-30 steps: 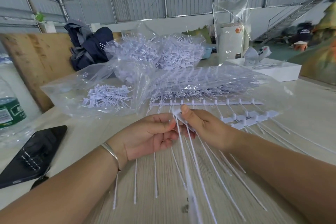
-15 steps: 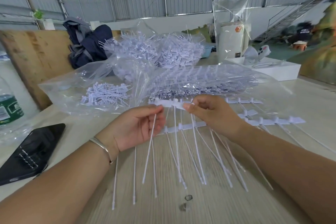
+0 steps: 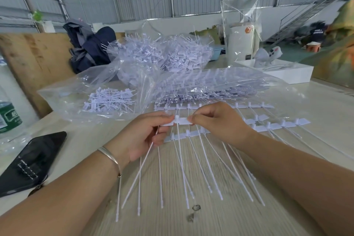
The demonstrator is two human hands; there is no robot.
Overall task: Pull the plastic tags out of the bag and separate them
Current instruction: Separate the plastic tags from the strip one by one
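Snapping the strip of tags (image 3: 181,120) too sharply could tear a head or scatter loose stems over the worktop (image 3: 220,220); left hand (image 3: 141,136) and right hand (image 3: 216,122) pinch it, near the bag (image 3: 80,90)

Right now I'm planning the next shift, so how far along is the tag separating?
Done: a small pile of loose tags lies in the open bag. In hand: the left hand and right hand pinch one strip at a joint. Left: joined strips on the table, plus a full bag behind. Mostly undone.
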